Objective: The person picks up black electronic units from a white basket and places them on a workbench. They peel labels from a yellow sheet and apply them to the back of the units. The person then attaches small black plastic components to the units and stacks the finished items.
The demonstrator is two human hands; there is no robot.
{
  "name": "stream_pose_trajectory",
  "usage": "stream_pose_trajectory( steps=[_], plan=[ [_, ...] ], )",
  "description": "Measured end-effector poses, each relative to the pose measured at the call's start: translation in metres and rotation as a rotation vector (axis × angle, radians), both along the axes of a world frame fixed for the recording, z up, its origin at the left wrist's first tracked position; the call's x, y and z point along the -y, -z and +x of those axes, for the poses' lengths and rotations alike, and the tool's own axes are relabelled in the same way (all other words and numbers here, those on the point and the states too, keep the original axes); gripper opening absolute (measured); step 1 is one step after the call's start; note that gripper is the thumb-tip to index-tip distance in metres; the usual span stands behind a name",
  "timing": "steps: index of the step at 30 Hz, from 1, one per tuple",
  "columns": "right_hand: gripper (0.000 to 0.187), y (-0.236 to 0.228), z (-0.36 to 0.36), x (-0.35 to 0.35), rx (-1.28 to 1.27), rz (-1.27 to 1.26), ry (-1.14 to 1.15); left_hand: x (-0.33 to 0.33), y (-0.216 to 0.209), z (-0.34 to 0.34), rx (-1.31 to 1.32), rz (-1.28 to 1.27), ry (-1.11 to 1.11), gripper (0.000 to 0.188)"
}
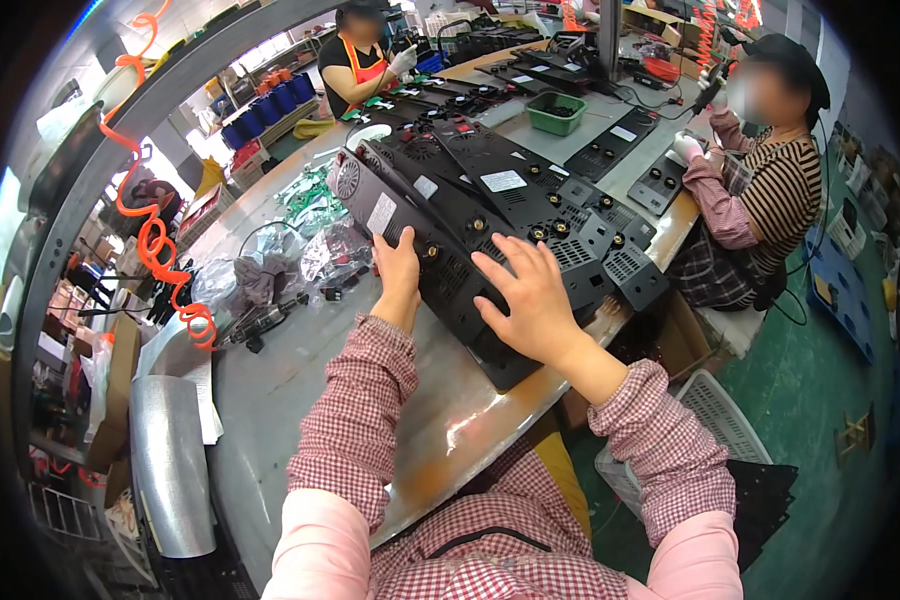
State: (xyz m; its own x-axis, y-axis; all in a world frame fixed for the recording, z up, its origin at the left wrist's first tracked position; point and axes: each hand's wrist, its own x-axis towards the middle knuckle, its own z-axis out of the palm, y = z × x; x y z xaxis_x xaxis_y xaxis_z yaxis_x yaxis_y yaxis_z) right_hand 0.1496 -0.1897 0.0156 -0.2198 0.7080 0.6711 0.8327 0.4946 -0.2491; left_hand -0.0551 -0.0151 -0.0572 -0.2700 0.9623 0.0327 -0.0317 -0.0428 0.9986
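Observation:
Several black plastic housings with vent slots, brass-coloured fittings and white labels lean against one another in a row on the metal worktable (300,430). At the near left end of the row, the closest black housing (382,212) stands tilted. My left hand (398,272) grips its left edge, with the thumb up along its face. My right hand (532,300) has its fingers spread over the housings to the right, the fingertips at or just above their surface; contact is hard to make out.
Clear plastic bags (332,252), green parts (308,198) and a power screwdriver (260,318) lie left of the housings. An orange coiled hose (155,245) hangs at left. A green bin (556,113) stands farther back. Co-workers are at right (770,180) and far side (355,65).

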Motion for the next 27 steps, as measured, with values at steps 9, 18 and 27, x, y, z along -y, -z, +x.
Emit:
stream_pose_trajectory(
  steps=[9,18,27],
  plan=[
    [0.048,0.023,-0.011,0.009,-0.023,-0.005,-0.065,0.009,0.014,-0.015,-0.058,-0.107,-0.030,0.095],
    [0.048,0.026,-0.016,0.035,0.004,-0.023,-0.032,0.028,0.020,-0.012,-0.214,0.043,-0.145,0.098],
    [0.048,0.036,-0.001,0.041,0.022,-0.013,-0.019,0.044,0.007,-0.005,-0.240,-0.038,-0.139,0.090]
  ],
)
